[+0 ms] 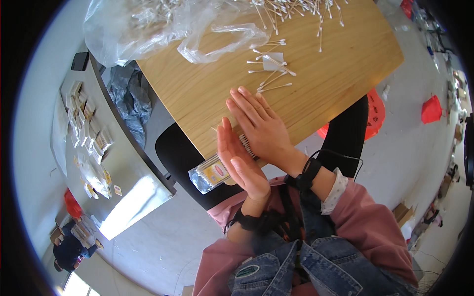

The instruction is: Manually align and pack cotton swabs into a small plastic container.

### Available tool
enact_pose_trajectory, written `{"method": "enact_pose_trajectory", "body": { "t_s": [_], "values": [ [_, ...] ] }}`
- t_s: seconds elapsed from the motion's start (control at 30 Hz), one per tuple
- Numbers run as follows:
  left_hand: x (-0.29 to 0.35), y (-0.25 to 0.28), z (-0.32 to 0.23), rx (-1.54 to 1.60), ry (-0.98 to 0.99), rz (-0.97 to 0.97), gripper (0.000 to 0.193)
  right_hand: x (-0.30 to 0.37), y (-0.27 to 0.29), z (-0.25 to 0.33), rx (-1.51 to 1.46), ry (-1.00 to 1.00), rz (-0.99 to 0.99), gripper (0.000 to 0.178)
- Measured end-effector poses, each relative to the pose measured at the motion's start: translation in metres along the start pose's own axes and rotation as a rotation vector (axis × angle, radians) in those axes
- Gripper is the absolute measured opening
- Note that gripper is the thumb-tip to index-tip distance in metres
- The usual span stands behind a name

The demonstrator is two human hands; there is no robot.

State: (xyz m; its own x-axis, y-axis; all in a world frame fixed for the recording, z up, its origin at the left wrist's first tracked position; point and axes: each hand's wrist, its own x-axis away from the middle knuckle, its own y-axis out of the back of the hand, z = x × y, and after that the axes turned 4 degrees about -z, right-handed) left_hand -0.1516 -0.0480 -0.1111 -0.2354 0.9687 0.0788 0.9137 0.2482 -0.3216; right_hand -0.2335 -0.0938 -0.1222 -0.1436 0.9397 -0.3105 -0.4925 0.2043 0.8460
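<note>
A clear plastic packet of cotton swabs (213,171) with a yellow label lies at the near edge of the wooden table, partly past it. My left hand (242,165) is held over the packet, palm turned toward the right, fingers stretched out. Swab tips (246,144) show in a row between my two hands. My right hand (264,130) lies flat beside them with its fingers straight and together, pointing away from me. Whether either palm presses on the swabs is hidden. Several loose cotton swabs (274,85) lie beyond my fingertips, around a small white square (274,61).
A large clear plastic bag (143,29) and a heap of swabs (296,6) cover the far side of the wooden table (340,64). At left, another table (111,143) holds many packets (89,121) and a phone (80,61). A person (69,249) is at lower left.
</note>
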Motion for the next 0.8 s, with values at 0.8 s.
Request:
{"method": "enact_pose_trajectory", "body": {
  "t_s": [0.8],
  "values": [
    [-0.038,0.111,-0.043,-1.033,-0.026,-0.018,0.025,0.003,-0.011,0.018,0.029,0.064,0.022,0.058]
  ]
}}
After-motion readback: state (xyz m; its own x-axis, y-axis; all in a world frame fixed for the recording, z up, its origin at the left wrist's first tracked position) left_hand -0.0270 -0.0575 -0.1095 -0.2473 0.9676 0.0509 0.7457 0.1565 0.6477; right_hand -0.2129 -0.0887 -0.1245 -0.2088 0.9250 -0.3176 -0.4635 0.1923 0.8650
